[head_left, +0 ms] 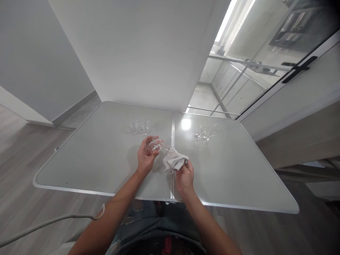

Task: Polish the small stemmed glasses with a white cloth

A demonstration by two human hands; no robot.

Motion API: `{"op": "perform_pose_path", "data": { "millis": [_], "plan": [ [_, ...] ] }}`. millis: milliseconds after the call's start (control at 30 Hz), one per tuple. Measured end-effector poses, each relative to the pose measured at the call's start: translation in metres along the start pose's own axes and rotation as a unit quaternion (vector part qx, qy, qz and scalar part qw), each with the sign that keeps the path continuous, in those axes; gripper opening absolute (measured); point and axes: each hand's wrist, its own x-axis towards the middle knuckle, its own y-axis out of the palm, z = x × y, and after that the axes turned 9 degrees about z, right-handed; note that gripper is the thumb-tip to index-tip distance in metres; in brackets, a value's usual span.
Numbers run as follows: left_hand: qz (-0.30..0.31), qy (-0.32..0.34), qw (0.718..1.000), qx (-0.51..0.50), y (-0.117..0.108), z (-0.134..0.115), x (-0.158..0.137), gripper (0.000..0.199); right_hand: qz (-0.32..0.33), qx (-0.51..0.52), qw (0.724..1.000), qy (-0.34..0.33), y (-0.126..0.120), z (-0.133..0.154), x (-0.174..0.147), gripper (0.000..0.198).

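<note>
Glass [154, 144], clear and stemmed, is held up over the middle of the table, close to the seam, lying aslant with its bowl toward my left and its stem running off to my right into a pale cloth [175, 161]. My left hand [146, 154] curves round the bowl from the outer side: the fingers arch over the far side, the thumb comes across nearer me, and the bowl is pinched between them. My right hand [185, 177] has the cloth from below, palm turned inward and fingers gathered up into its folds, pinching the fabric; how they sit behind it I cannot tell, nor whether they press the foot of the glass through it. The two hands are near each other but apart, the left a little farther out than the right. Both forearms slant inward from the near edge, the left at a longer diagonal, the right steeper over the table's edge. Beyond my left hand stands a cluster of clear glasses [139, 127]; past my right, a second set of glassware [205, 132], too faint for me to count. All of it sits on the pale table [92, 152], its metal seam [172, 127] running away from me. A white wall [148, 53] rises behind, with a glazed door [233, 78] at the right.
</note>
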Motion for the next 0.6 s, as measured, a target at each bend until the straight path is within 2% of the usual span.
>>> {"op": "perform_pose_path", "data": {
  "millis": [100, 200, 300, 367, 400, 433, 500, 533, 567, 600],
  "plan": [
    [-0.002, 0.001, 1.0, 0.015, -0.002, -0.001, 0.0, 0.059, -0.001, -0.017, 1.0, 0.011, -0.013, 0.013, 0.003, 0.028],
    [0.001, -0.006, 1.0, 0.029, -0.004, 0.0, -0.001, 0.058, 0.035, -0.032, 0.999, 0.005, -0.028, 0.028, 0.009, 0.008],
    [0.011, -0.013, 1.0, 0.026, -0.005, 0.004, -0.001, 0.059, 0.088, -0.091, 0.991, -0.035, -0.035, 0.042, 0.018, 0.03],
    [0.013, -0.018, 0.999, 0.03, -0.005, 0.007, 0.0, 0.062, 0.113, -0.228, 0.966, -0.054, -0.033, 0.047, 0.024, 0.043],
    [0.014, -0.02, 0.999, 0.038, -0.005, 0.008, 0.0, 0.063, 0.12, -0.323, 0.937, -0.066, -0.03, 0.048, 0.026, 0.043],
    [0.016, -0.023, 0.999, 0.046, -0.005, 0.009, -0.001, 0.064, 0.127, -0.422, 0.894, -0.082, -0.025, 0.047, 0.027, 0.038],
    [0.023, -0.025, 0.998, 0.058, -0.005, 0.011, -0.001, 0.067, 0.14, -0.598, 0.779, -0.126, -0.015, 0.042, 0.029, 0.025],
    [0.029, -0.026, 0.997, 0.059, -0.005, 0.012, -0.002, 0.068, 0.15, -0.656, 0.725, -0.145, -0.01, 0.039, 0.029, 0.032],
    [0.037, -0.028, 0.997, 0.059, -0.006, 0.012, -0.003, 0.068, 0.161, -0.696, 0.682, -0.156, -0.006, 0.035, 0.03, 0.039],
    [0.044, -0.03, 0.997, 0.06, -0.006, 0.013, -0.003, 0.067, 0.167, -0.721, 0.653, -0.16, -0.002, 0.031, 0.03, 0.04]
  ]
}}
